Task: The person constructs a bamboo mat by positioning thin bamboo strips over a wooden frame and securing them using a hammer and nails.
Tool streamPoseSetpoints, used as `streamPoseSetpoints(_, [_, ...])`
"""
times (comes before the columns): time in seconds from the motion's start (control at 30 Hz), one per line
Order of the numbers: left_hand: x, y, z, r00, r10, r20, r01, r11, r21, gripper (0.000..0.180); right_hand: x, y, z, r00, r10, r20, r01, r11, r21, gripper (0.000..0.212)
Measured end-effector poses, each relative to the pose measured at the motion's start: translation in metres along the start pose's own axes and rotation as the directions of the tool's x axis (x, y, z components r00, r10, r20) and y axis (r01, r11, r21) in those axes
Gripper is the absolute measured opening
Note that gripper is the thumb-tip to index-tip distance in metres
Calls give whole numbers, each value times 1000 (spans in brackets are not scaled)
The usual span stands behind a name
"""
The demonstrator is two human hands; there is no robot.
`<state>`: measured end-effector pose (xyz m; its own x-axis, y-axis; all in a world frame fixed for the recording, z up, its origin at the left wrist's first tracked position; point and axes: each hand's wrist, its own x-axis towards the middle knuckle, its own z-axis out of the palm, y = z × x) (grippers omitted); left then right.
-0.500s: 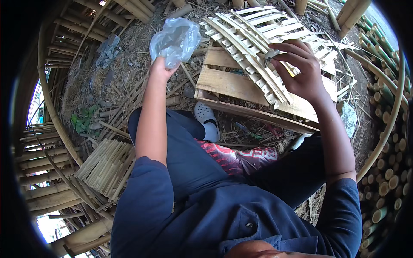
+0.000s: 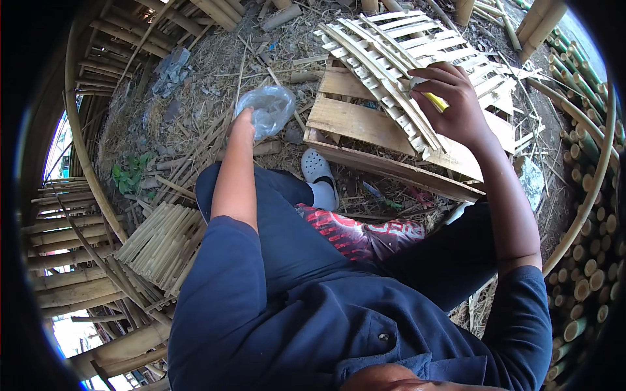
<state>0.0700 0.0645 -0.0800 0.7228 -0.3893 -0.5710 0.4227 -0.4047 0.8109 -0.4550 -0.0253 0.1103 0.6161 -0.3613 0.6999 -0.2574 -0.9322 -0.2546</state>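
Left hand [image 2: 242, 124] grips crumpled clear plastic bag [image 2: 266, 109]; right hand [image 2: 456, 104] pinches yellow tool [image 2: 435, 101] on woven pale bamboo-slat panel [image 2: 391, 58]. Keep panel steady on wooden pallet [image 2: 352, 120].

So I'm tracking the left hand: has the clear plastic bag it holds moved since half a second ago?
Yes. The left hand has carried the plastic bag down and away from the woven bamboo panel, lower against the wooden pallet.

Daylight falls on a dirt floor [image 2: 195, 98] strewn with straw. A wooden pallet [image 2: 365, 124] lies ahead, bamboo poles [image 2: 587, 260] are stacked along the right, and a slat bundle [image 2: 160, 244] lies left.
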Motion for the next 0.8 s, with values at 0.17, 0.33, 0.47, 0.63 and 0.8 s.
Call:
streamPoseSetpoints(0.17, [-65, 26, 46, 834, 142, -533, -67, 985, 157, 64, -7, 8, 5, 997, 64, 53, -62, 998, -27, 6])
streamPoseSetpoints(0.33, [-163, 54, 100, 631, 701, 332, -757, 649, 68, 30, -7, 6, 3, 981, 153, 120, -171, 973, 157, 10])
streamPoseSetpoints(0.47, [-295, 68, 122, 281, 485, 828, -912, 404, 73, 26, -3, -6, 4, 922, 316, 224, -373, 882, 289, 12])
streamPoseSetpoints(0.63, [-346, 55, 145, 149, 405, 902, -982, 167, 87, 24, -2, -17, 6, 867, 366, 339, -482, 791, 376, 15])
streamPoseSetpoints(0.8, [-346, 51, 161, 25, 340, 940, -1000, -5, 29, 13, -8, -11, 7, 848, 384, 365, -513, 766, 387, 13])
